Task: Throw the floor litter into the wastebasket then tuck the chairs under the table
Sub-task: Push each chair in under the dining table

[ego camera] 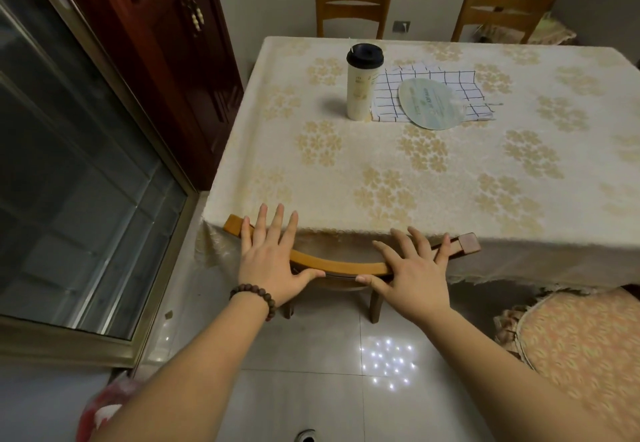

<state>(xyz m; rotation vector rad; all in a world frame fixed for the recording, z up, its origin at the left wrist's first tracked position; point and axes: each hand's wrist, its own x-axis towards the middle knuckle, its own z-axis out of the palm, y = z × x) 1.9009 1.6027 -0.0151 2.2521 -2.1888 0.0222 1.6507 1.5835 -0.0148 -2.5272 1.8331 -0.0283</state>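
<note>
The curved wooden top rail of the chair (341,265) is being pressed by both hands at the desk's (346,171) 6 o'clock edge, its seat mostly tucked beneath. Left hand (268,258) and right hand (412,268) are being laid flat, fingers (277,223) straight and spread. A black-lidded cream tumbler (362,83), checked cloth (446,83) and round printed fan (429,104), text unreadable, are being carried by the floral brocade tablecloth. A cushioned chair (581,348) is being left untucked at 4 o'clock.

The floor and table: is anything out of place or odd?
One small brown scrap lies on the floor tiles by the glass door's frame, like missed litter. Nothing on the table looks spilled.
</note>
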